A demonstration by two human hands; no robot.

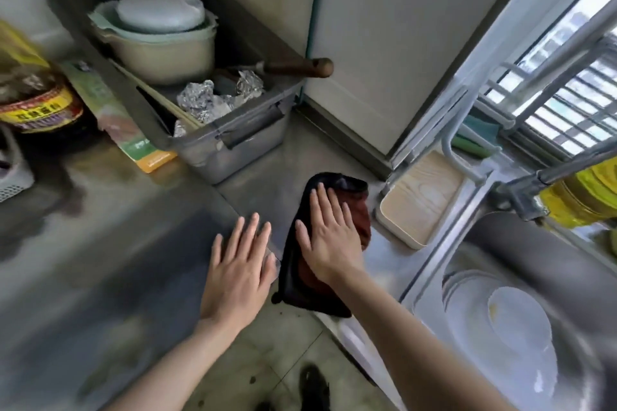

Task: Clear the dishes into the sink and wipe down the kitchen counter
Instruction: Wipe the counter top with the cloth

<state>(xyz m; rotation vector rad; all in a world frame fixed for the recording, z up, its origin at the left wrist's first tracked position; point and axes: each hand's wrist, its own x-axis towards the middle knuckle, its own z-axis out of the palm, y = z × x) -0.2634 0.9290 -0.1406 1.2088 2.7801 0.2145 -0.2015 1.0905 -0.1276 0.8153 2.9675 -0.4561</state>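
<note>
Right hand pressed flat, fingers straight and gripping nothing, on the dark cloth at the surface corner beside the sink, apparently for wiping; left hand likewise flat-fingered, probably bracing; plates already in the sink.

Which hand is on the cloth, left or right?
The right hand, fingers straight, pressed flat on the dark cloth. The left hand lies flat on the bare counter beside it.

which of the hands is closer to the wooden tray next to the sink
Right. The right hand presses the dark cloth just left of the wooden tray; the left hand lies flat on the counter, farther left.
</note>
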